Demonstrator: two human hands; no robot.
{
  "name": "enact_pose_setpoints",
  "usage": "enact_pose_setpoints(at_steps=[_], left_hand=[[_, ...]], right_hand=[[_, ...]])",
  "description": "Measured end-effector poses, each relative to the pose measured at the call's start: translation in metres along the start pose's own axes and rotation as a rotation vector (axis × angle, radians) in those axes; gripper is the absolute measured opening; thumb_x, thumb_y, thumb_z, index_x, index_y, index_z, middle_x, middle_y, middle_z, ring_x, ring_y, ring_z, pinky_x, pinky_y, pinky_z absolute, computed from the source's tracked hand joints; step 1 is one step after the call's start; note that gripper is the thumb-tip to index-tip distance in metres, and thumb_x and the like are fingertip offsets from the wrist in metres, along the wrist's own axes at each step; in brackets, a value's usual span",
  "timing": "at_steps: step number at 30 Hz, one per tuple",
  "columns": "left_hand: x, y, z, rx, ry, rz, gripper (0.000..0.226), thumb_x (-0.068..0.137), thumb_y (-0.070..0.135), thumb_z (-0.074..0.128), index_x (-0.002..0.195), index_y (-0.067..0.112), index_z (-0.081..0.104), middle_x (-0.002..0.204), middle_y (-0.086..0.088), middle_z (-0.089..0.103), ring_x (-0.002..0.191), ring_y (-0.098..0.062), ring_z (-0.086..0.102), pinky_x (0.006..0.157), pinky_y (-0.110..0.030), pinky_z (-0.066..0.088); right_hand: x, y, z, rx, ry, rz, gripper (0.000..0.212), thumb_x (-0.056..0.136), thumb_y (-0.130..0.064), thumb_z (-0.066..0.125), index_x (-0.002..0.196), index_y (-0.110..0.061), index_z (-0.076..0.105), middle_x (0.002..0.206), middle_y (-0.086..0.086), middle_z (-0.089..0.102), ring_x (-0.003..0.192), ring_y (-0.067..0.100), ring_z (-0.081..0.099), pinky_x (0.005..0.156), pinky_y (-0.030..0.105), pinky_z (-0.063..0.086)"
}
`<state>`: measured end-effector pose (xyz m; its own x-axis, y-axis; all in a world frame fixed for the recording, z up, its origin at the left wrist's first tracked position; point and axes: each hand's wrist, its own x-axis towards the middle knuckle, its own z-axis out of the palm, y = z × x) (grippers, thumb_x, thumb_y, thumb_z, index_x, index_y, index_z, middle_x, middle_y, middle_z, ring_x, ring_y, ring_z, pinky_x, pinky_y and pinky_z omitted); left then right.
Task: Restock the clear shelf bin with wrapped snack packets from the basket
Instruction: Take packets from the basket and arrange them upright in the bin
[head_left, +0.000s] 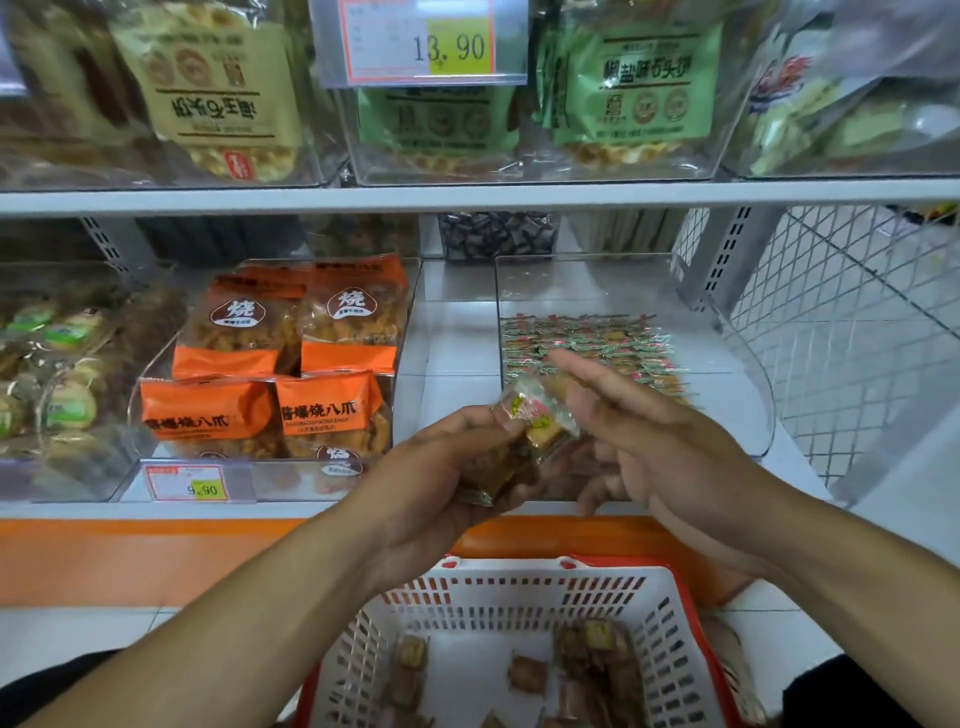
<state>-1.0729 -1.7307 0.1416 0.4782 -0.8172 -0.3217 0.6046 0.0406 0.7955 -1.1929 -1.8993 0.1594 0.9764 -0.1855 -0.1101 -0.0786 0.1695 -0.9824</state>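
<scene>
A handful of packets (524, 441) was held above the basket (524, 618) and in front of the clear bin (597, 280), so the step in hand was judged to be the carry from basket to bin. To do it well, the handful would best be lifted over the bin's low front lip and let down onto the flat layer of packets already lying at the back, not dropped from height, so that none slid out onto the shelf (457, 338). The wrappers looked slick, and a loose grip could be expected to shed one.

The left hand (447, 467) was curled round the bunch, its fingers (467, 421) closed over the top packet and the rest gripped in the palm below. The right hand (654, 431) was held just beside it with fingers (576, 364) straight and spread, nothing being gripped; its palm touched or nearly touched the top packet, which of the two could not be told. More packets were left in the basket.
</scene>
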Motion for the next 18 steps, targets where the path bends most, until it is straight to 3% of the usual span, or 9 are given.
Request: enact_pose_setpoints(at_steps=[4,8,10,14,18], left_hand=[[-0.003,0.000,0.003,0.010,-0.032,0.043,0.016,0.087,0.024,0.071,0.098,0.015,0.078,0.113,-0.017,0.075,0.101,-0.027,0.075,0.068,-0.027,0.059],[-0.004,-0.002,0.007,0.072,-0.004,0.082,0.033,0.085,0.033,0.071,0.108,0.010,0.076,0.112,-0.021,0.073,0.092,-0.024,0.071,0.070,-0.027,0.059],[-0.004,-0.004,0.009,0.129,0.011,0.100,0.037,0.082,0.038,0.070,0.108,0.012,0.077,0.114,-0.023,0.072,0.091,-0.026,0.066,0.072,-0.028,0.058],[-0.006,-0.004,0.014,0.187,0.040,0.130,0.035,0.084,0.040,0.064,0.104,0.015,0.079,0.107,-0.020,0.074,0.090,-0.025,0.065,0.071,-0.027,0.058],[-0.006,-0.005,0.016,0.241,0.080,0.163,0.038,0.085,0.043,0.061,0.106,0.015,0.078,0.108,-0.022,0.074,0.088,-0.025,0.065,0.071,-0.028,0.057]], right_hand=[[0.000,0.005,-0.003,-0.180,0.039,-0.089,0.061,0.089,-0.033,0.065,0.140,-0.060,0.044,0.127,-0.001,0.068,0.098,0.030,0.074,0.057,0.032,0.056],[0.001,0.007,-0.007,-0.283,0.069,-0.103,0.067,0.096,-0.024,0.065,0.145,-0.059,0.035,0.130,-0.010,0.065,0.096,0.028,0.072,0.058,0.034,0.056],[0.002,0.009,-0.009,-0.269,0.084,-0.086,0.060,0.094,-0.022,0.067,0.143,-0.048,0.043,0.124,-0.009,0.068,0.097,0.030,0.072,0.058,0.034,0.057],[0.003,0.006,-0.010,-0.200,0.062,-0.061,0.040,0.087,-0.022,0.069,0.120,-0.042,0.064,0.115,-0.003,0.074,0.100,0.029,0.072,0.066,0.033,0.058],[0.005,0.007,-0.011,-0.051,0.025,-0.023,0.033,0.081,-0.018,0.077,0.105,-0.041,0.075,0.114,0.004,0.075,0.097,0.025,0.074,0.068,0.029,0.058]])
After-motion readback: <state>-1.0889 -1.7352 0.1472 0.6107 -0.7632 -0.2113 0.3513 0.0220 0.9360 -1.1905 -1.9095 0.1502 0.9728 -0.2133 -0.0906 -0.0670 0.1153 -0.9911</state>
